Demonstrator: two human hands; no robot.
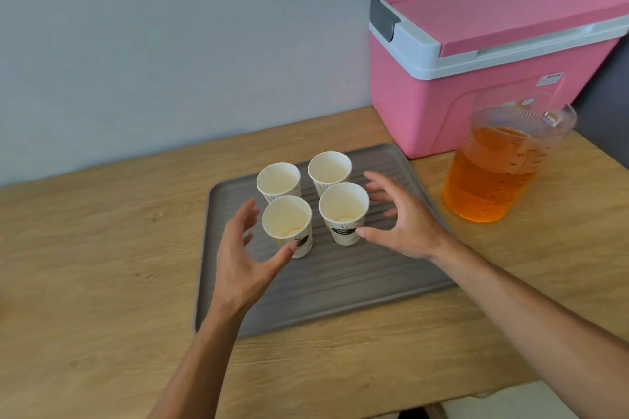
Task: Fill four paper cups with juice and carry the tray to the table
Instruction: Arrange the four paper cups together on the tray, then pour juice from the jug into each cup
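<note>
Four paper cups stand upright in a tight two-by-two cluster toward the far end of a grey ridged tray (pixel 340 282) on a wooden table (pixel 102 248), seen from the head camera as a person's two bare hands flank the front pair. The left hand (pixel 241 262) is beside the front-left cup (pixel 287 221) with its fingers spread apart and curved, gripping nothing; its thumb tip lies against the cup's lower wall, though actual contact cannot be told. The right hand (pixel 405 228) is over the tray to the right of the front-right cup (pixel 343 207), likewise with its fingers splayed and nothing held, its thumb tip just beside that cup's printed wall. The back-left cup (pixel 279 180) and back-right cup (pixel 329 168) are white inside, while a thin yellowish crescent shows at the bottom of each front cup. A clear pitcher (pixel 493 173) more than half full of orange juice stands on the table just off the tray's right edge, well clear of both hands. Behind it, a pink cooler (pixel 442 88) with a white-rimmed lid and a grey latch sits against the pale wall (pixel 170 44).
</note>
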